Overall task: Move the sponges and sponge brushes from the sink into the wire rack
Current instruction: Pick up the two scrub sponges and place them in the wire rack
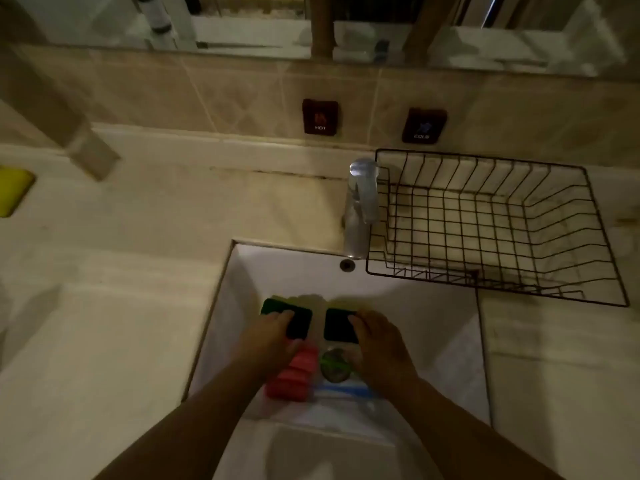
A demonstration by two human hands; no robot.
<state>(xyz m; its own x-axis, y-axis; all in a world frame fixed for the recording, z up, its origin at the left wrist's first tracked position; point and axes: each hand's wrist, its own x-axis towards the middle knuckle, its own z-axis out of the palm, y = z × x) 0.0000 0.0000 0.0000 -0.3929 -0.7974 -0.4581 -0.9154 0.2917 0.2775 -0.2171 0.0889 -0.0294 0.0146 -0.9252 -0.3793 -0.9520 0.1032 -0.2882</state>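
"HOT" on left wall plaque [320, 117], seemingly "COLD" on right wall plaque [424, 126]

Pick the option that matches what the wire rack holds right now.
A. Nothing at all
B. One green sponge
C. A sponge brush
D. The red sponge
A: the wire rack shows only bare mesh, while the two green sponges and the red sponge lie in the sink under the left hand and right hand.
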